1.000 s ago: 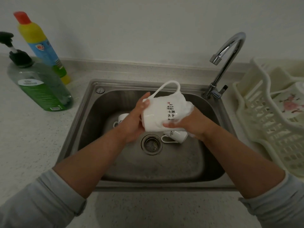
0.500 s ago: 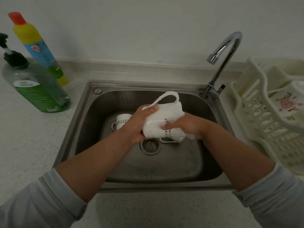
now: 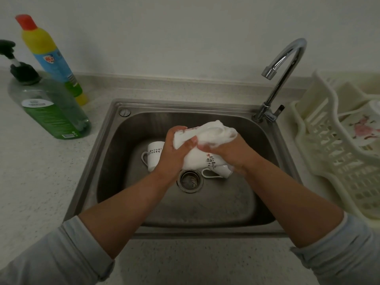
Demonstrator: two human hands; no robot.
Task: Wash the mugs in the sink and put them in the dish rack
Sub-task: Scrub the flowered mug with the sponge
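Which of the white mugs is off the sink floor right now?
The mug in both hands, gripped by the left hand and wiped by the right hand; two others lie in the sink.

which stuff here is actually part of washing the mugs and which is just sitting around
Part of the job:
- white printed mug held in the left hand
- white cloth in the right hand
- two more white mugs on the sink floor
- steel sink
- cream plastic dish rack
- chrome tap, not running

Just sitting around:
- green pump bottle
- yellow bottle with red cap
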